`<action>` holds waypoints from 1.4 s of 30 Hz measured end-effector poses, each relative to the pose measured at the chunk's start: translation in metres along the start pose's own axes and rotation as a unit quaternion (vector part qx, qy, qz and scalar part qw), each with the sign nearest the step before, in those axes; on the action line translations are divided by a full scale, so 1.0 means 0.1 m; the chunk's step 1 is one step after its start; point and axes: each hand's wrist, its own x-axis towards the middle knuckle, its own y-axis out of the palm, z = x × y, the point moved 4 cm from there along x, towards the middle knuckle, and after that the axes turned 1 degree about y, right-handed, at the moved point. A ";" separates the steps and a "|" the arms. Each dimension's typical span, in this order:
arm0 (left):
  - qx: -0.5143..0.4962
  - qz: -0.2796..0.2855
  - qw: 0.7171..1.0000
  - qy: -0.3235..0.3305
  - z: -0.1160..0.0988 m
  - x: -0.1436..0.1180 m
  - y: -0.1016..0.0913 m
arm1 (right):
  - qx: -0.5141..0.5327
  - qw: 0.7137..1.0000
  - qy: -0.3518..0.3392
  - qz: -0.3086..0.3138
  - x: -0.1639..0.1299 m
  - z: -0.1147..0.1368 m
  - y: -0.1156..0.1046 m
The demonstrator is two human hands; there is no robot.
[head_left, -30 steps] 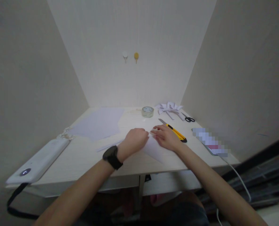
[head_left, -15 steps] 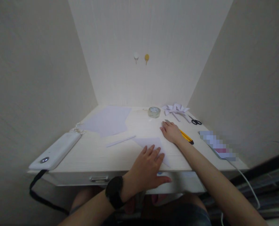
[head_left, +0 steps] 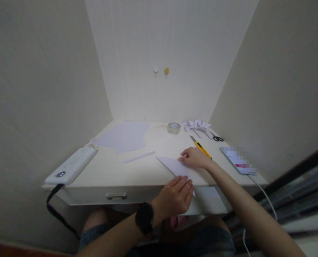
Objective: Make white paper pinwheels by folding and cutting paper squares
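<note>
A folded triangular piece of white paper lies at the front of the table, one corner poking past the front edge. My left hand, with a black watch on the wrist, has its fingers together over the near part of that paper; its thumb is hidden. At the paper's upper right edge, my right hand is curled with thumb and forefinger pinching it. A yellow utility knife lies just beyond my right hand, blade out. To the left rests a thin white paper stick.
White paper sheets lie at the back left. A tape roll, paper pinwheels and black-handled scissors are at the back. A phone with a cable is on the right, a white strapped device on the left.
My right hand has left the utility knife and moved toward me onto the paper's edge. My left hand has slid nearer the table's front edge, its fingers now together. The paper has shifted slightly.
</note>
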 end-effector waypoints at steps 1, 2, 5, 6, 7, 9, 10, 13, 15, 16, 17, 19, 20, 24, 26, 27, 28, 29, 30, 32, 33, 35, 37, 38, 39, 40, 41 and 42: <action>0.005 -0.003 1.000 0.022 -0.02 0.01 -0.04 | -0.002 1.000 -0.001 0.028 0.00 0.00 -0.02; 0.007 -0.004 0.999 0.041 -0.02 0.02 -0.09 | -0.002 0.998 -0.008 0.057 0.00 -0.01 -0.04; 0.021 -0.009 0.996 0.089 0.00 0.06 -0.22 | 0.023 0.992 -0.031 0.120 -0.02 -0.03 -0.05; 0.025 -0.006 0.994 0.102 0.02 0.07 -0.25 | 0.042 0.990 -0.037 0.126 -0.03 -0.04 -0.05; 0.027 -0.005 0.994 0.110 0.04 0.08 -0.28 | 0.069 0.989 -0.042 0.127 -0.04 -0.05 -0.05; 0.025 -0.005 0.992 0.120 0.09 0.07 -0.31 | 0.151 0.979 -0.041 0.130 -0.05 -0.07 -0.03; 0.022 -0.007 0.992 0.121 0.11 0.06 -0.33 | 0.204 0.969 -0.033 0.138 -0.06 -0.09 -0.02; 0.009 -0.013 0.992 0.127 0.17 0.01 -0.36 | 0.349 0.922 0.005 0.169 -0.09 -0.11 0.03; 0.002 -0.023 0.991 0.131 0.20 -0.01 -0.40 | 0.394 0.905 0.004 0.161 -0.09 -0.10 0.04; 0.001 -0.029 0.991 0.134 0.22 -0.01 -0.42 | 0.411 0.899 -0.003 0.153 -0.08 -0.09 0.04; 0.001 -0.036 0.990 0.138 0.24 0.00 -0.45 | 0.428 0.891 -0.010 0.151 -0.08 -0.07 0.05; 0.006 -0.058 0.987 0.147 0.27 0.03 -0.51 | 0.466 0.867 -0.020 0.176 -0.07 -0.03 0.08; 0.008 -0.069 0.986 0.152 0.29 0.05 -0.55 | 0.486 0.850 -0.022 0.202 -0.07 -0.02 0.11; 0.025 -0.086 0.984 0.155 0.38 0.12 -0.67 | 0.543 0.798 -0.032 0.258 -0.02 0.00 0.20; 0.035 -0.074 0.986 0.145 0.46 0.12 -0.68 | 0.568 0.794 -0.022 0.216 0.05 -0.05 0.22; 0.038 -0.067 0.988 0.135 0.53 0.10 -0.67 | 0.572 0.800 -0.010 0.180 0.10 -0.10 0.23; 0.039 -0.062 0.990 0.123 0.61 0.08 -0.65 | 0.565 0.813 0.005 0.141 0.14 -0.16 0.24; 0.041 -0.052 0.994 0.084 0.73 0.05 -0.61 | 0.546 0.831 0.021 0.104 0.18 -0.22 0.25; 0.051 -0.036 0.998 0.019 0.88 0.01 -0.57 | 0.519 0.851 0.036 0.070 0.22 -0.28 0.26; 0.075 0.027 0.988 -0.133 1.22 -0.08 -0.45 | 0.452 0.890 0.056 0.023 0.26 -0.38 0.28; 0.078 0.084 0.973 -0.199 1.38 -0.13 -0.37 | 0.418 0.906 0.060 0.011 0.28 -0.41 0.28; 0.054 0.191 0.942 -0.269 1.61 -0.23 -0.23 | 0.353 0.934 0.049 0.004 0.29 -0.43 0.26; 0.029 0.259 0.929 -0.262 1.72 -0.27 -0.13 | 0.282 0.959 0.020 0.010 0.29 -0.42 0.19; 0.021 0.285 0.925 -0.251 1.74 -0.29 -0.09 | 0.238 0.971 0.011 0.004 0.29 -0.42 0.15; 0.017 0.305 0.922 -0.238 1.75 -0.30 -0.06 | 0.188 0.982 0.012 -0.008 0.29 -0.44 0.09; 0.017 0.321 0.920 -0.226 1.76 -0.30 -0.03 | 0.131 0.990 0.030 -0.031 0.29 -0.48 0.03; 0.018 0.334 0.917 -0.215 1.76 -0.31 -0.01 | 0.071 0.994 0.062 -0.061 0.29 -0.53 -0.03; 0.020 0.342 0.917 -0.207 1.76 -0.30 0.02 | 0.009 0.990 0.103 -0.093 0.29 -0.60 -0.09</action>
